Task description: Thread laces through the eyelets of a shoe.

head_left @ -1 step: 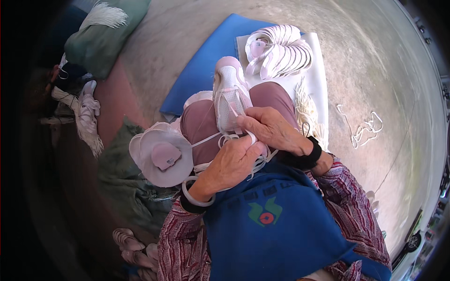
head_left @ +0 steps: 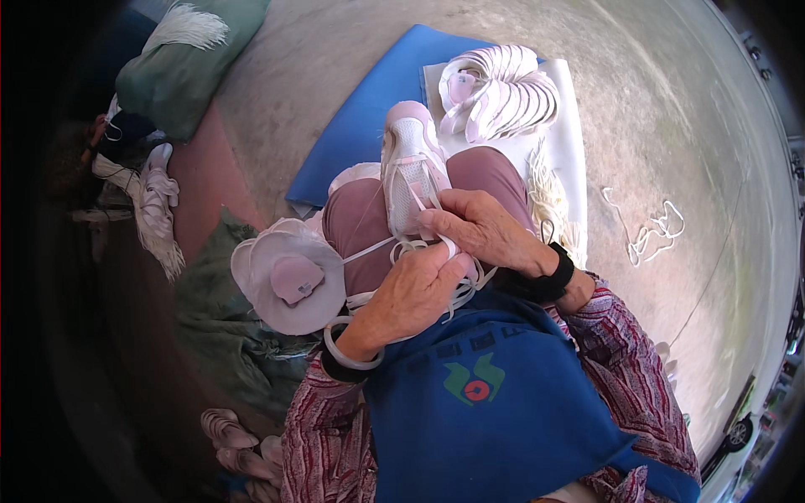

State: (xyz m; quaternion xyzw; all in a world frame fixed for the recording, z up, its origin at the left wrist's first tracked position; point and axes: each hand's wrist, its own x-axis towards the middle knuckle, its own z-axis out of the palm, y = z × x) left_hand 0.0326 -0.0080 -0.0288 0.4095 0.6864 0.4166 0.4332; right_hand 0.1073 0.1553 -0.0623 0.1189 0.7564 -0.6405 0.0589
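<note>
Bright right — dim left edge

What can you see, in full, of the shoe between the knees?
The shoe is mostly white, with mesh-like fabric and a pale pink toe. It lies between the knees, toe pointing forward. The left hand and right hand hold a white lace at its near end, which they partly hide.

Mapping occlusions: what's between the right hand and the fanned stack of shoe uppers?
Head view: the mauve-trousered right knee lies between the right hand and the fanned stack of shoe uppers.
</note>
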